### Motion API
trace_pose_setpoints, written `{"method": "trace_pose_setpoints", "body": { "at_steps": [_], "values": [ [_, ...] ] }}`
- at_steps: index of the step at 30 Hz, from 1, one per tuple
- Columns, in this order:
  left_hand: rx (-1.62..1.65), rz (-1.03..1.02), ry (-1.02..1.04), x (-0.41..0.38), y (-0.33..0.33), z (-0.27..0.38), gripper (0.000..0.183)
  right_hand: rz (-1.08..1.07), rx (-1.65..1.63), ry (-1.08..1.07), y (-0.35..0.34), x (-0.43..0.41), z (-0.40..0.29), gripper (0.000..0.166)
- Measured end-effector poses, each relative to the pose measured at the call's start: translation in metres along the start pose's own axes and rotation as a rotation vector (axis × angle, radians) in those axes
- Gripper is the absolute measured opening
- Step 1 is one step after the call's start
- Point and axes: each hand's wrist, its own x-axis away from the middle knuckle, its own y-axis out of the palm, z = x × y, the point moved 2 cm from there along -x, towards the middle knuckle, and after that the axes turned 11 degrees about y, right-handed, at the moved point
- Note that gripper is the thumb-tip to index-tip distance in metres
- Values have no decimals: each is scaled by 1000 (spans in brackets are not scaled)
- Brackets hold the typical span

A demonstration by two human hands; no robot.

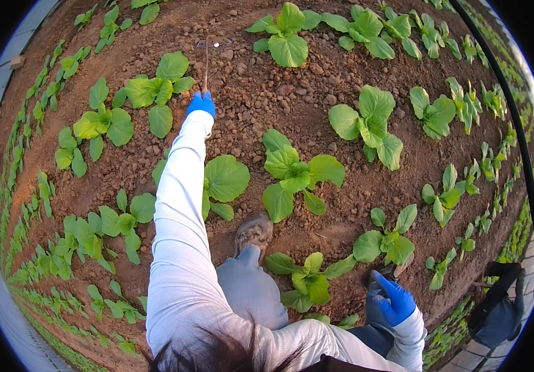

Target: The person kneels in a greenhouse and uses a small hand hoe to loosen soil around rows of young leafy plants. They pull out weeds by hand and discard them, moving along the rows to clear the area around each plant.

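My left hand (201, 103), in a blue glove, reaches far forward over the soil. It is shut on the thin handle of a long-necked hand hoe (206, 65), whose flat blade (213, 43) is at the soil surface. Left of that hand grows a leafy green seedling (159, 88). My right hand (395, 300), also gloved in blue, is at the lower right above my dark trouser leg, its fingers apart and nothing visible in them. Just beyond it stands another seedling (389, 244).
Rows of seedlings spread on both sides over crumbly brown soil (248, 102). One plant (295, 174) grows ahead of my boot (254, 232). A black hose or cable (499, 69) crosses the right side. Another person (497, 307) is bent over at the lower right.
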Motion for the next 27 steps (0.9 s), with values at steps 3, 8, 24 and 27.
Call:
{"method": "trace_pose_setpoints", "body": {
  "at_steps": [3, 8, 24, 27],
  "values": [
    [508, -49, -64, 52, -14, 41, 46, -42, 102, 41, -9, 5, -3, 49],
    [660, -114, 152, 117, -7, 41, 40, 24, 104, -109, -9, 7, 7, 54],
    [-54, -393, 442, 94, 104, 121, 46, 31, 126, -131, -15, 13, 0, 52],
    [-81, -337, 386, 80, 102, 122, 49, 8, 156, -138, -18, 10, -1, 53]
  ]
}}
